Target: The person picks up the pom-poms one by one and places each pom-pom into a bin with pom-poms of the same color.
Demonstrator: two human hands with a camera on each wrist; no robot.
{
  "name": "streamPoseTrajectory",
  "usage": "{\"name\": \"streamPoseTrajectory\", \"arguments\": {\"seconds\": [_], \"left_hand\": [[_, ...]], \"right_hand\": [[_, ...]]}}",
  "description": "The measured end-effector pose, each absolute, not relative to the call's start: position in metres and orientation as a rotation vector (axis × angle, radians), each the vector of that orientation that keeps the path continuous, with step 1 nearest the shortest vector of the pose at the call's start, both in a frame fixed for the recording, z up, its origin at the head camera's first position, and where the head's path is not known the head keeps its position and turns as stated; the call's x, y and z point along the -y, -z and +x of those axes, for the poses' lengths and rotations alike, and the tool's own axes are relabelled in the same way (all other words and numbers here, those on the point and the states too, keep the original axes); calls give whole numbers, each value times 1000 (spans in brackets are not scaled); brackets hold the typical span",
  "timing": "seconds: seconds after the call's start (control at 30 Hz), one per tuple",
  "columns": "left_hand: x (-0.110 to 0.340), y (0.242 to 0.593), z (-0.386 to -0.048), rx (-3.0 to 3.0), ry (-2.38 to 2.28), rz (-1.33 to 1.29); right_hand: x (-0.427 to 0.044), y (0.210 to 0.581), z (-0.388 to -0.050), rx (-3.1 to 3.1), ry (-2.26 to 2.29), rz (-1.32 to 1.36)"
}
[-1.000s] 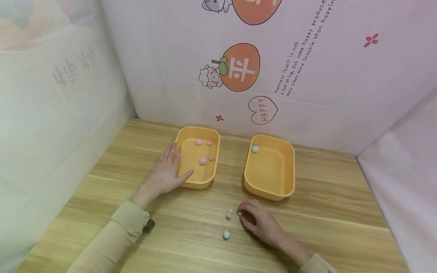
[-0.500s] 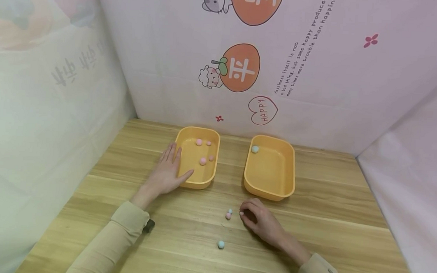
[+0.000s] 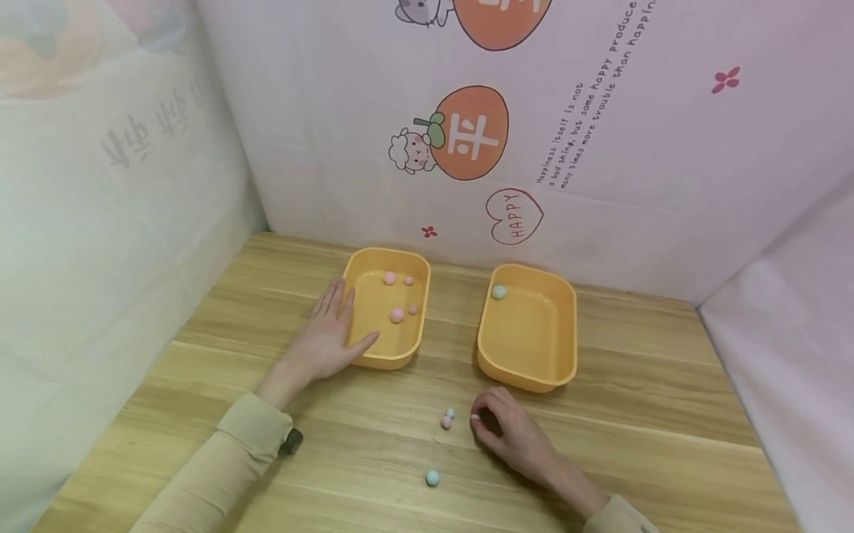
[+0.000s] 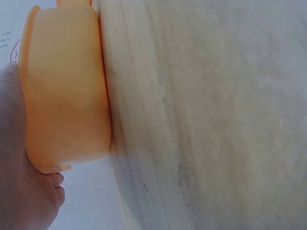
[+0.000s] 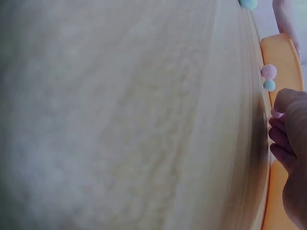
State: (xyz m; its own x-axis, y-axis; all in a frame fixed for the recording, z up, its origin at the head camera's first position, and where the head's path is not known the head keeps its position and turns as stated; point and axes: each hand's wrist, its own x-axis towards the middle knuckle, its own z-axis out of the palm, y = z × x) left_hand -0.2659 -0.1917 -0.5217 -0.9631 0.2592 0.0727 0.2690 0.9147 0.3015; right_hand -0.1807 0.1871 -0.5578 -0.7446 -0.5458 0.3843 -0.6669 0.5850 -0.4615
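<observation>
While left hand (image 3: pixel 324 342) on 1 tray (image 3: pixel 387 362), fingers apart, right hand (image 3: pixel 514 435), fingertips tight on 1 pink ball (image 5: pixel 276 113)

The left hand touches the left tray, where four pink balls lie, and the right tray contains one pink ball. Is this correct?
Not quite: the ball in the right tray is pale blue, not pink, as the head view shows. The rest is right: the left hand touches the left tray, where four pink balls lie.

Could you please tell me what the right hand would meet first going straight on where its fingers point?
Probably the small pale-blue round ball, close beside a pink round ball, though depth and exact line are unclear.
</observation>
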Motion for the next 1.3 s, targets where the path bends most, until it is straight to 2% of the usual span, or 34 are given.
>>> {"name": "streamPoseTrajectory", "arguments": {"seconds": [0.4,1.3], "left_hand": [[192,522,-266,3032,493,-424],[192,522,-264,3037,498,-427]], "right_hand": [[-182,552,-188,2538,-883,1049],[-138,505,-223,2465,-842,1141]]}}
